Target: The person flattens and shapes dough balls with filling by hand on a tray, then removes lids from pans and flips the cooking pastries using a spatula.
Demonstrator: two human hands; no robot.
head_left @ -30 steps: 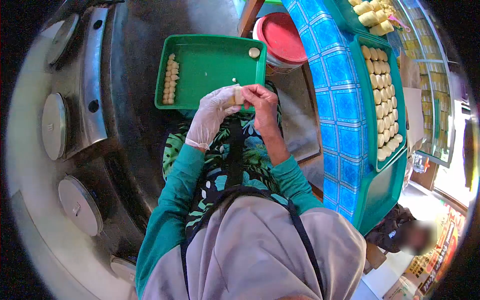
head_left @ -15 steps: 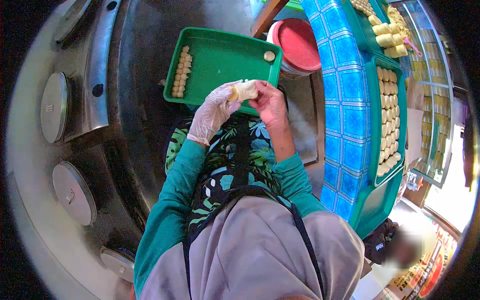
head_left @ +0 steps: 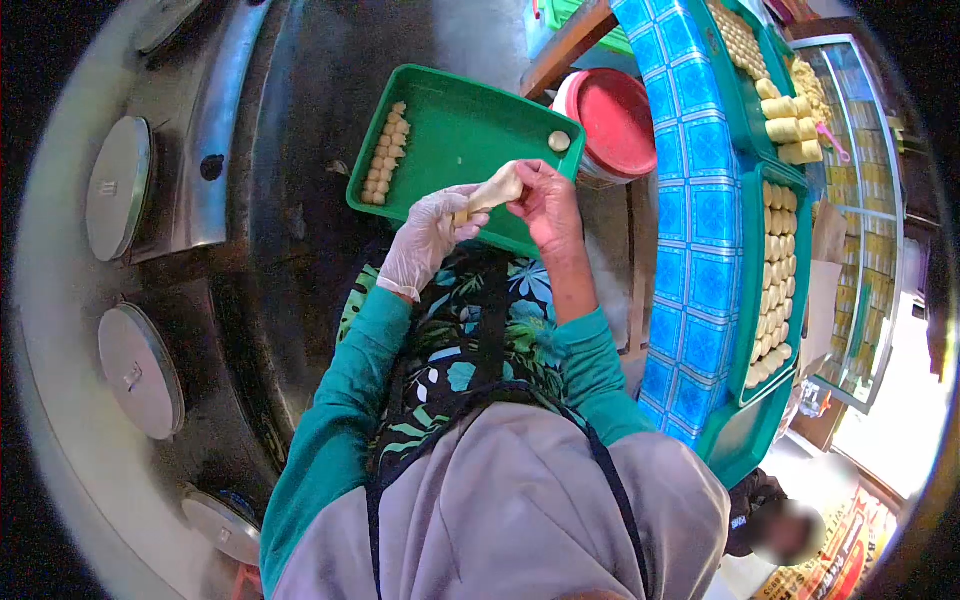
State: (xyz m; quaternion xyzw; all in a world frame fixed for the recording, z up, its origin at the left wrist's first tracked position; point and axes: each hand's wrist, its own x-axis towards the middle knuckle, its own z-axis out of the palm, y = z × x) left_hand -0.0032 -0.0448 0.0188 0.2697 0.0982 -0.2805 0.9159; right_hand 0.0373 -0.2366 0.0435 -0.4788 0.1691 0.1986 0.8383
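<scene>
Watching from my end: L hand [head_left: 432,237], gloved, is clamped on one end of the pale dough strip [head_left: 497,187]; R hand [head_left: 549,212], bare, pinches the other end. So the strip is stretched btwn the two, over the near part of the green tray [head_left: 485,105].

In that tray I've got small dough pcs [head_left: 384,160] lined up along the L wall, some w/ pointed tips, plus 1 round dough ball [head_left: 559,141] in the far R corner. My view of the near rim is partly blocked by hands + strip.

Just beyond the tray's R side: bucket w/ red lid [head_left: 614,120]; can't see inside. Then the blue checked cloth [head_left: 690,270] on the table, w/ a long tray [head_left: 750,300] of pale dough pcs [head_left: 773,270] in rows. Farther up, yellowish rolls [head_left: 797,130] next to a pink utensil [head_left: 833,143]. Glass case [head_left: 868,230] behind. Far L: round metal lids [head_left: 119,188], well apart from the hands.
</scene>
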